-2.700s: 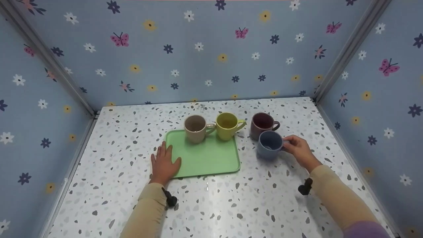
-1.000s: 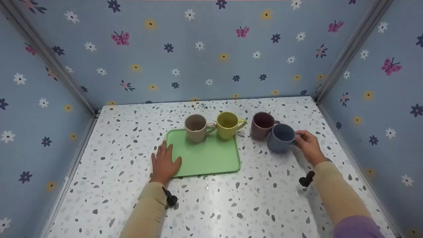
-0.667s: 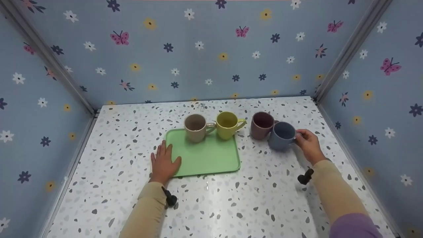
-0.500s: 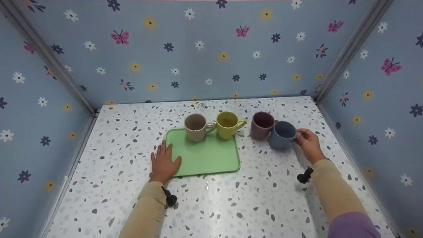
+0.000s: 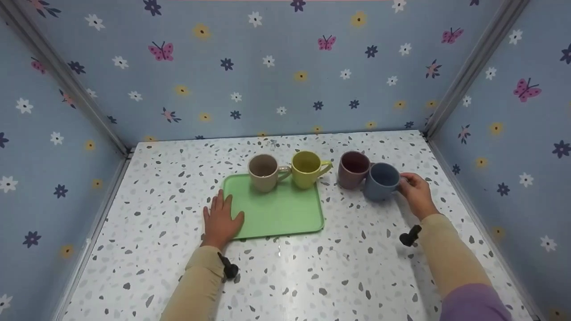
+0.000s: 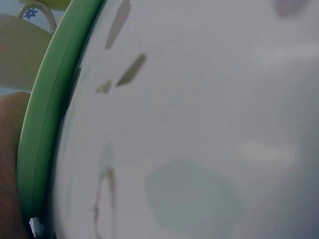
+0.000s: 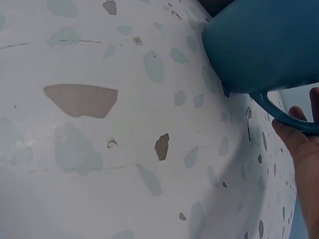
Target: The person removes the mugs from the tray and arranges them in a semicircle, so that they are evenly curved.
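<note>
My right hand [image 5: 417, 194] pinches the handle of a blue mug [image 5: 380, 189], which stands upright on the table beside a maroon mug [image 5: 350, 174]. In the right wrist view the blue mug [image 7: 264, 45] fills the upper right, thumb and fingers at its handle. My left hand [image 5: 220, 224] lies flat with spread fingers over the left edge of a green tray [image 5: 281, 216]. On the tray's back part stand a beige mug [image 5: 263, 178] and a yellow mug [image 5: 305, 176]. The tray's rim [image 6: 42, 109] shows up close in the left wrist view.
A white speckled table [image 5: 285, 285] carries everything. Blue flowered panels [image 5: 285, 76] rise at the back and on both sides. The maroon mug stands a little to the right of the tray.
My right hand has shifted the blue mug right and back, from in front of the maroon mug to its right side. The left hand and tray have stayed put.
</note>
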Demonstrator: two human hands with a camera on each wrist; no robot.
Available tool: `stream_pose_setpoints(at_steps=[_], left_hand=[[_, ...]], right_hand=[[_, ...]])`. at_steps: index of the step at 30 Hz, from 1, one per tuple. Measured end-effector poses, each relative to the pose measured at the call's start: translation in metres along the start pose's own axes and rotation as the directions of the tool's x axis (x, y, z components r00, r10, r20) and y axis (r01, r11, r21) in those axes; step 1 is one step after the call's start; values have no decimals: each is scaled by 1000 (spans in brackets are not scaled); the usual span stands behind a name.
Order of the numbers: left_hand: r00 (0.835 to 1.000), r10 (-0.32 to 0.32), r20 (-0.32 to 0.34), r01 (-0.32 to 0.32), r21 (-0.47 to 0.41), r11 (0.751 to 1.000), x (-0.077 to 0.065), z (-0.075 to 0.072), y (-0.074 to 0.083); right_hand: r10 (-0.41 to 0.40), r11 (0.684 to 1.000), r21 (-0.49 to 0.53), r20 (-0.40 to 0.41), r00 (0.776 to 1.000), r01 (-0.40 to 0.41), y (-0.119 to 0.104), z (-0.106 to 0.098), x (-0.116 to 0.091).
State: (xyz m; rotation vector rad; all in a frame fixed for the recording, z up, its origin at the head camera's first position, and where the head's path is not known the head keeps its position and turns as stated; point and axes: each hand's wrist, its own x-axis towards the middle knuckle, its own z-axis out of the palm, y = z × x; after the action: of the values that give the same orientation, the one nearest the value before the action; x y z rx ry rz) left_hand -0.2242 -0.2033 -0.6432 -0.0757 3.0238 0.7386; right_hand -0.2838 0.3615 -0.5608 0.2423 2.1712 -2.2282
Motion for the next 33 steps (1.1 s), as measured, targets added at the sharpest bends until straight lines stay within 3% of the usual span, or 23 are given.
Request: stream_pose_setpoints(at_steps=[5, 13, 25, 33], left_hand=[[1000, 1, -1, -1, -3, 1000, 0, -2, -1], [1000, 5, -1, -5, 0, 1000, 1, -1, -1], [1000, 4, -16, -4, -6, 1000, -1, 0, 0], [1000, -4, -10, 4, -6, 1000, 0, 0, 0]], right_hand=[[6, 1000, 10, -12, 1000, -6, -1, 2, 1], [38, 997, -75, 17, 999, -37, -5, 3, 3], [29, 998, -60, -35, 999, -31, 16, -3, 18], [93, 996, -13, 2, 996, -93, -6, 4, 5]])
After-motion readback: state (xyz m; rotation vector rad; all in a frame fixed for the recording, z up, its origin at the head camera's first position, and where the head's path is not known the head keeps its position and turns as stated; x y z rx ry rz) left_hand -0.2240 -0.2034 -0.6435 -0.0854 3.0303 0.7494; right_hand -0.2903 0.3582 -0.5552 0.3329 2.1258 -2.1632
